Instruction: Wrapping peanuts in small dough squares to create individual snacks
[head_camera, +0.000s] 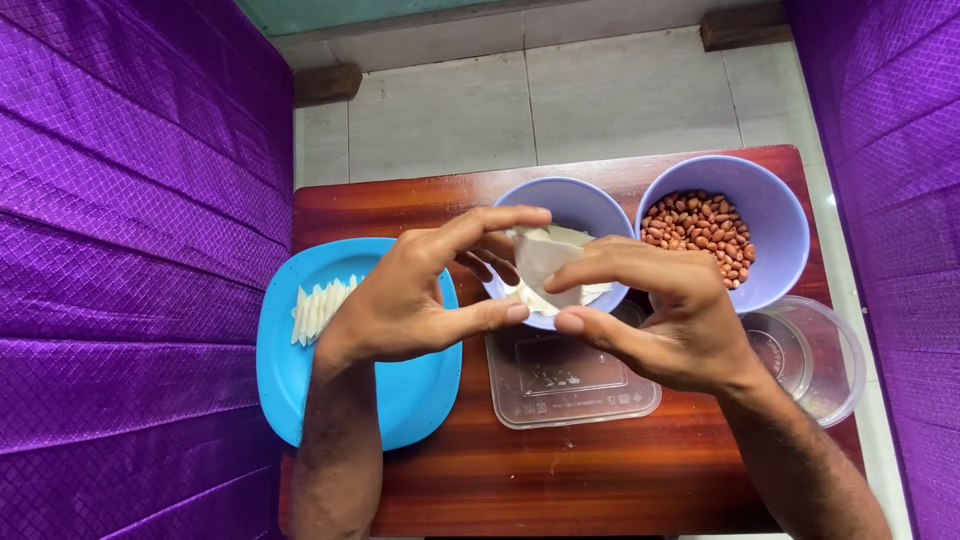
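My left hand (420, 290) and my right hand (660, 310) meet over the middle of a small wooden table (560, 480). Together they pinch a thin pale wrapper sheet (545, 262), folded into a pocket, between thumbs and fingers. The sheet hovers over a lilac bowl (580, 205) that holds more pale sheets. A second lilac bowl (775, 225) to the right is filled with peanuts (702, 228). Under my left hand lies a blue plate (290, 350) carrying a row of folded white pieces (318, 308).
A clear rectangular plastic lid (570, 385) lies flat below the bowls. A clear round container (815, 355) stands at the table's right edge. Purple quilted fabric (120, 250) hangs on both sides. Grey floor tiles (560, 100) lie beyond the table.
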